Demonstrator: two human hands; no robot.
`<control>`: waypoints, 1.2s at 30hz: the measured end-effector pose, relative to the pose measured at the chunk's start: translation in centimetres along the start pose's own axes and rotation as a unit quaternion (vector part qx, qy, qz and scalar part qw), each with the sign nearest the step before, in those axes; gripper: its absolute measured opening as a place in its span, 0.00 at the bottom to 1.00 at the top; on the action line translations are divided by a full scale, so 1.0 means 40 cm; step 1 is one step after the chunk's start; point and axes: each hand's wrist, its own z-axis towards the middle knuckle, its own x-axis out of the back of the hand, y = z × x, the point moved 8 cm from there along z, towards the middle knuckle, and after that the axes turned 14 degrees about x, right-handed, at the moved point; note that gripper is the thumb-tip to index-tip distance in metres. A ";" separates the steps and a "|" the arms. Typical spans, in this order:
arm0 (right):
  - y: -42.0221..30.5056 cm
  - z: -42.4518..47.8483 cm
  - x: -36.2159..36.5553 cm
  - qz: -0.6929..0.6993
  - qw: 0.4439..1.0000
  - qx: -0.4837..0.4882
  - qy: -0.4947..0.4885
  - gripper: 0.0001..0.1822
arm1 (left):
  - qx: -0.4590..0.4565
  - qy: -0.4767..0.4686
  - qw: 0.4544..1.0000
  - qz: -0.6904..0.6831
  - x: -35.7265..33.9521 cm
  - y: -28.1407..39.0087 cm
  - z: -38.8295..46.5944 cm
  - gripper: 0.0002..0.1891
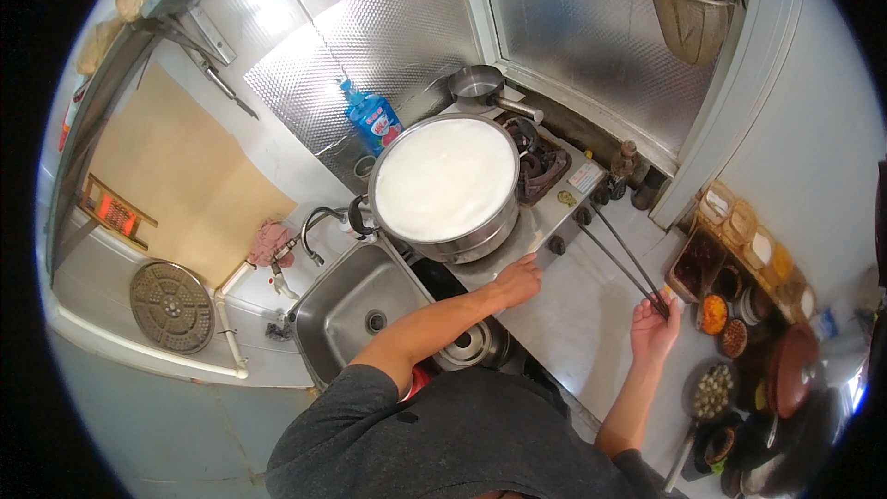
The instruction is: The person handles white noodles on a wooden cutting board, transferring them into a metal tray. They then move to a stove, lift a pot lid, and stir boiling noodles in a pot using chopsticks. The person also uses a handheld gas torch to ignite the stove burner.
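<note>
A large steel pot (pixel 445 180), full of a white, milky liquid up to near its rim, stands on the left part of a gas stove (pixel 547 222). My left hand (pixel 518 281) is at the stove's front edge, just below the pot and left of a black control knob (pixel 556 244); whether its fingers touch the stove or hold anything, I cannot tell. In my right hand (pixel 653 326) are long dark chopsticks (pixel 619 265), held near one end, their far tips pointing to the knobs at the stove's right.
A steel sink (pixel 346 305) with a curved faucet (pixel 312 242) lies left. Behind the pot stand a blue detergent bottle (pixel 373 118) and a small saucepan (pixel 478 86). Seasoning containers (pixel 752 239) and bowls line the right side. A wire strainer (pixel 693 21) hangs at the upper right.
</note>
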 end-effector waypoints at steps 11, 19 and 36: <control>0.044 0.050 -0.071 0.026 0.999 -0.018 -0.023 0.20 | -0.014 0.012 1.000 -0.008 0.009 0.006 -0.001 0.04; 0.262 0.154 -0.485 -0.081 0.980 0.069 -0.169 0.18 | -0.011 0.063 0.998 -0.025 -0.034 -0.007 -0.003 0.03; 0.575 0.224 -0.578 -0.438 0.814 0.204 -0.324 0.26 | -0.022 0.086 0.996 -0.022 -0.027 0.001 0.008 0.05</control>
